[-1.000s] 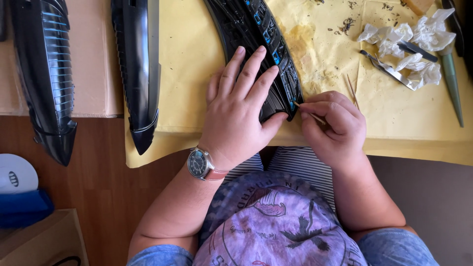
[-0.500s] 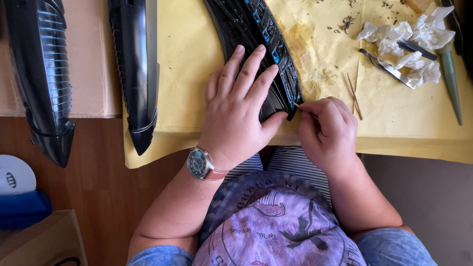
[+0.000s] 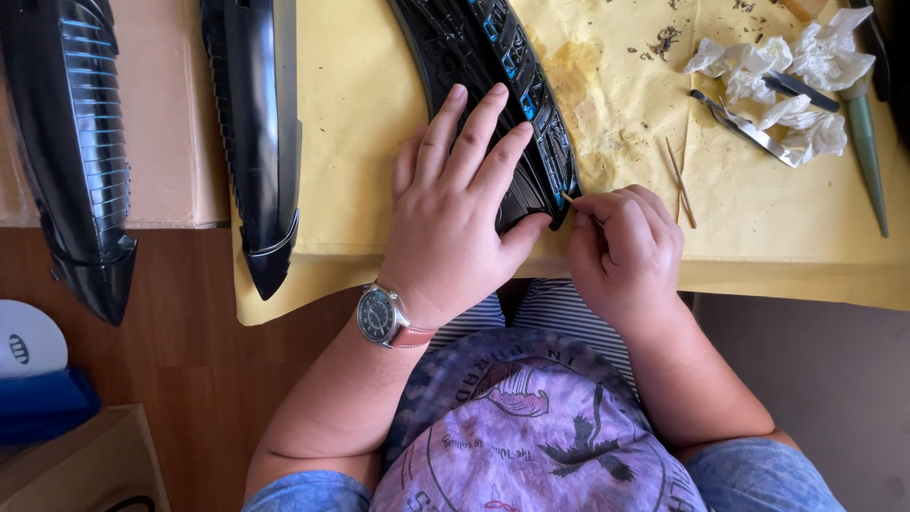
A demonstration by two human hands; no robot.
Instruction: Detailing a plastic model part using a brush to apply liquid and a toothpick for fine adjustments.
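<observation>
Left hand (image 3: 455, 223) spread flat, fingers splayed, pressing down curved black ribbed plastic panel (image 3: 493, 76) with blue insets at frame centre, on stained yellow paper (image 3: 626, 114). Right hand (image 3: 621, 246) curled, pinching thin wooden toothpick (image 3: 567, 197) against panel's lower edge. Little changed from half a second ago: right hand slightly lower.

Wooden floor (image 3: 190, 379), yellow-covered table (image 3: 777, 246)

glossy black plastic panel (image 3: 493, 85), stained matt yellow paper sheet (image 3: 379, 114), crumpled white tissue (image 3: 806, 66), thin wooden stick (image 3: 679, 169)
</observation>
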